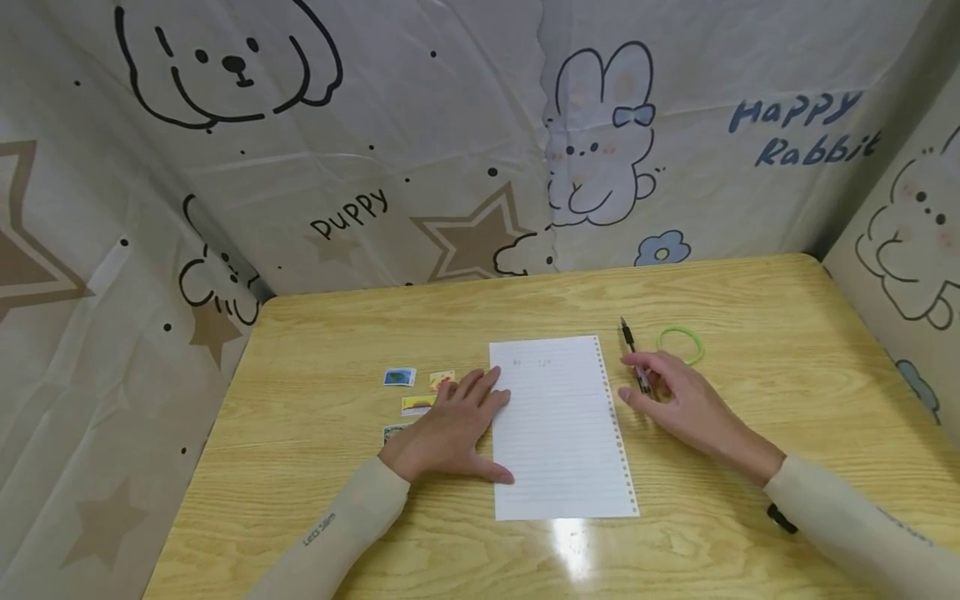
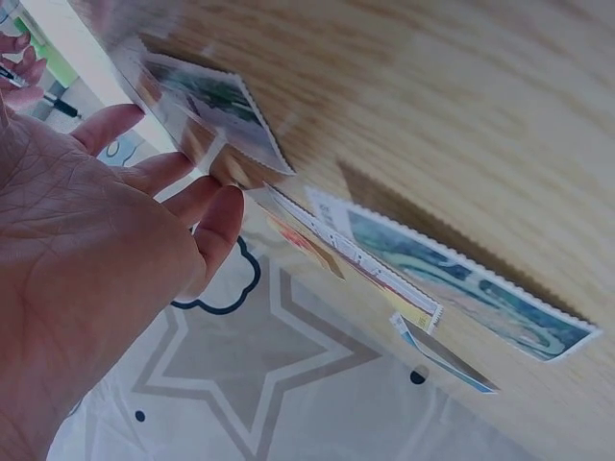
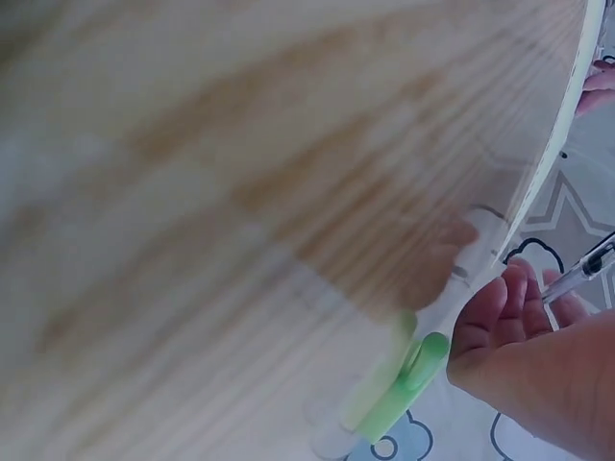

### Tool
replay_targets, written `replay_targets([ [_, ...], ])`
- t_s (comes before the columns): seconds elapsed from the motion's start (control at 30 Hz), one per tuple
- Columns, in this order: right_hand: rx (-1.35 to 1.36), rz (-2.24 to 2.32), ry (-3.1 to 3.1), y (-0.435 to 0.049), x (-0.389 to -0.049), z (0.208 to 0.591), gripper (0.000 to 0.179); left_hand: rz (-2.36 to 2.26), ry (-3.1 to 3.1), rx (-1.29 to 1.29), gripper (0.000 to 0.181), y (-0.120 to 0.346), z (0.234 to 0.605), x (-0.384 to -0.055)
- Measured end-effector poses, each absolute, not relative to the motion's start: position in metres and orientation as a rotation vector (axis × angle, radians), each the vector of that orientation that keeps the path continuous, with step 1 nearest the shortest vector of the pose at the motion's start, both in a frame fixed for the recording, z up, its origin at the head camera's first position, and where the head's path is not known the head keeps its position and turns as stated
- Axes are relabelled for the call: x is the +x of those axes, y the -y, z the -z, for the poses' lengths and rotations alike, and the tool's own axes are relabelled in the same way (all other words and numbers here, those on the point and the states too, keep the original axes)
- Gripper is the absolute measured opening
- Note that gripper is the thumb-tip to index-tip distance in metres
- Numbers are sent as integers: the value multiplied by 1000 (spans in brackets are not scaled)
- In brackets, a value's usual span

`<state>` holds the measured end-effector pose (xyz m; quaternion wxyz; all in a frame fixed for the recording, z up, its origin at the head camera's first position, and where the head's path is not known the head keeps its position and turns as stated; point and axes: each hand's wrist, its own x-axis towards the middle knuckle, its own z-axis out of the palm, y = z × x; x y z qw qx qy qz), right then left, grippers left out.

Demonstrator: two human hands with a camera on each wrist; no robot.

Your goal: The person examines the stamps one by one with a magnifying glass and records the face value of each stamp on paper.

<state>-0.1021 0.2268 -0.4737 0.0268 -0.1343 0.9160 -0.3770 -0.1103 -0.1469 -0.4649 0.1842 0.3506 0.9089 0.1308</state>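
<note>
A sheet of lined paper (image 1: 558, 442), with holes down its right edge and faint writing near the top, lies on the table. My left hand (image 1: 457, 425) rests at its left edge with fingers spread, fingertips on the paper. To the right of the sheet, my right hand (image 1: 678, 404) holds a pen (image 1: 627, 333) with a clear barrel and black end between thumb and fingers. The pen (image 3: 584, 269) also shows in the right wrist view, tilted above the table. Several small stamps (image 1: 400, 377) lie left of the paper, some partly hidden by my left hand.
A green ring (image 1: 702, 343) lies just beyond my right hand. The wood-grain table (image 1: 337, 333) ends at a hanging cloth (image 1: 465, 125) printed with cartoon animals, which also stands along the left and right sides.
</note>
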Motion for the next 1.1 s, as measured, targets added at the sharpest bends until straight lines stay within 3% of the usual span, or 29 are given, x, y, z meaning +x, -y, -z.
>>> replay_targets([
  [0.67, -565, 1125, -2847, -232, -112, 484, 28, -366, -2560, 989, 114, 146, 463, -111],
  [1.1, -580, 918, -2865, -227, -118, 486, 24, -355, -2576, 1023, 113, 147, 464, -111],
])
